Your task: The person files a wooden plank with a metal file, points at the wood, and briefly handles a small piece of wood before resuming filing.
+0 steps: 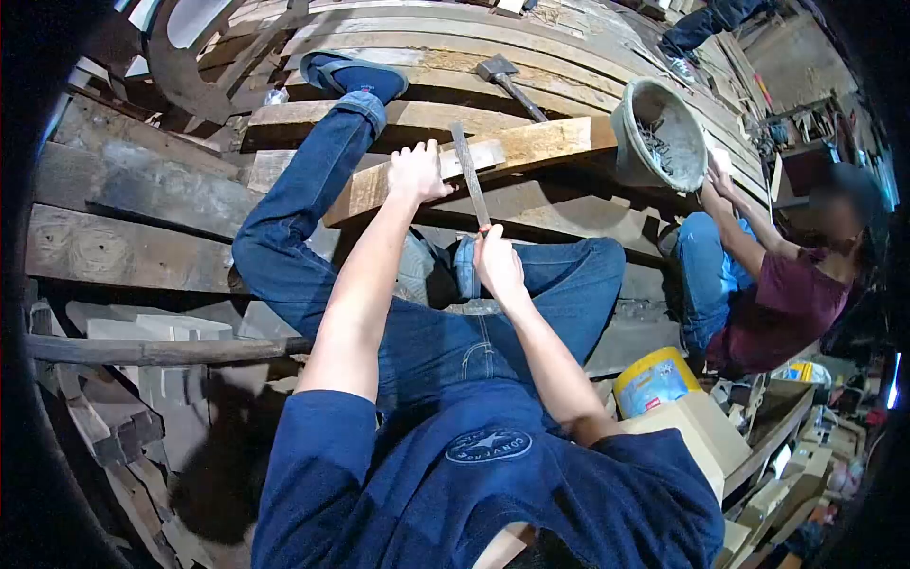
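Note:
My right hand [498, 264] is wrapped round the end of a long, flat metal file [468, 169]. The file's blade points away from me and lies across a small pale wooden piece [485, 155]; whether it touches the wood is hard to tell. My left hand [417, 174] is closed over the near-left end of that piece, holding it against a thick wooden beam [545, 142]. The beam runs crosswise in front of my lap, between my legs. Part of the piece is hidden under my left fingers.
Past the beam, a hammer [507, 83] lies on long planks [427, 43]. A grey bucket [661, 137] with nails or metal bits stands at right, by a seated co-worker [777, 303]. A yellow tub [654, 379] sits near my right elbow. A wooden pole [161, 350] is at left.

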Demonstrator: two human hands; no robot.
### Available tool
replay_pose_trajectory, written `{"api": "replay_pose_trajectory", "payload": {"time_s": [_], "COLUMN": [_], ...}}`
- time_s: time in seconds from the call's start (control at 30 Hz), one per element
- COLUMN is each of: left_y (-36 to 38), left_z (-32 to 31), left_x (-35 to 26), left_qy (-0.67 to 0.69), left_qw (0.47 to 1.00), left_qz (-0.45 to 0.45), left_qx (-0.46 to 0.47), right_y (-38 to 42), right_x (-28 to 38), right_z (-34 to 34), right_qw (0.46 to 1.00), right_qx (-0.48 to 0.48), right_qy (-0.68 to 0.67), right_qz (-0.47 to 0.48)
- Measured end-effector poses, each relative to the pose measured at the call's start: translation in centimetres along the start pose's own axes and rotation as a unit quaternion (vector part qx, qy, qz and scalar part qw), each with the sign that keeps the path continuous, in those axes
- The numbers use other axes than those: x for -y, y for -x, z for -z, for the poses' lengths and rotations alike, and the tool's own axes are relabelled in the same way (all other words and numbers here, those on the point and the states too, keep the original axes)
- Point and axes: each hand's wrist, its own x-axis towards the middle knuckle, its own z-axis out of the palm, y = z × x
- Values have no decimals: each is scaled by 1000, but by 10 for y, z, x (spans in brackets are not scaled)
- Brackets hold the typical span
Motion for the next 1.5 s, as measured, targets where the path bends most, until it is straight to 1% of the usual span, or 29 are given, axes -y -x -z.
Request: {"api": "replay_pose_trajectory", "payload": {"time_s": [0.1, 0.23, 0.37, 0.4, 0.47, 0.57, 0.6, 0.63, 0.67, 0.7, 0.77, 0.8, 0.83, 0.87, 0.9, 0.93, 0.97, 1.0, 1.03, 1.07, 1.1, 1.13, 1.17, 1.23, 1.3, 1.37, 1.43, 1.47, 1.5], "left_y": [3, 4, 2, 0, 2, 3, 4, 5, 6, 2, 5, 5, 7, 11, 7, 5, 5, 6, 6, 6, 6, 8, 7, 7, 7, 4, 6, 4, 6], "left_z": [-3, -4, -9, -5, 1, -3, -3, -1, 3, -9, -2, -2, 4, 5, -19, -6, 4, -1, 7, -4, 1, -2, -3, -4, -2, -8, -9, -9, -8], "left_x": [0, -1, 1, 1, -1, -1, -2, -2, -3, 2, -1, 0, -2, -5, 4, 1, -3, 0, -3, -1, 0, -1, -2, 0, -1, 0, 3, 3, 4], "left_qy": [-12, -35, -39, -26, -24, -29, -31, -32, -22, -16, -20, -14, -4, -6, -33, -28, -22, -14, -11, -16, -11, -17, -21, -13, -7, -14, -17, -8, -7], "left_qw": [999, 999, 998, 1000, 1000, 999, 999, 999, 1000, 999, 999, 999, 1000, 1000, 990, 999, 999, 1000, 1000, 1000, 1000, 1000, 999, 999, 999, 998, 998, 999, 998], "left_qz": [-13, -10, -11, -9, -6, -3, -3, -5, -3, -6, -5, -11, -9, -6, -32, -3, 11, 1, 8, 0, -4, -1, 1, -9, -6, -15, -17, -12, -26], "left_qx": [-50, -35, -47, -15, -11, -34, -32, -33, -12, -34, -30, -33, -15, -30, -132, -14, 20, -4, 26, -21, 4, -13, -31, -35, -35, -52, -54, -39, -59], "right_y": [14, 24, -37, -54, -73, -50, -25, -3, 19, 30, 27, 10, -7, -18, -47, -68, -79, -82, -78, -63, -50, -30, -14, 11, 0, -31, -63, -73, -80], "right_x": [-9, -15, -1, 4, 13, 2, -2, -10, -13, -18, -12, -11, -7, 0, 5, 6, 9, 12, 16, 16, 8, 11, 4, 0, 3, 13, 21, 25, 27], "right_z": [8, 10, -6, -7, -6, -5, 8, 5, 8, 15, 13, 16, 17, 13, 9, 3, -6, -2, 3, 7, 3, 16, 11, 17, 12, 7, 7, 8, 9], "right_qw": [1000, 999, 996, 995, 993, 999, 1000, 1000, 1000, 998, 999, 998, 999, 1000, 999, 999, 999, 999, 999, 999, 998, 997, 996, 992, 986, 989, 995, 996, 997], "right_qx": [-5, -4, -56, -66, -82, -31, 15, 4, 14, 62, 30, 57, 37, 14, -26, -5, -32, 0, 17, 16, 40, 58, 46, 93, 125, 96, 72, 66, 56], "right_qy": [25, 50, 53, 55, 59, 15, 1, -29, 4, 11, 31, -6, -23, -7, 10, -23, -15, -40, -40, -49, -50, -30, -58, -48, -55, -83, -55, -46, -38], "right_qz": [10, 12, 41, 48, 60, 30, 8, -2, -10, -23, -13, -14, 14, 19, 34, 38, 35, 19, -6, -2, -21, -40, -43, -64, -92, -81, -40, -40, -41]}}
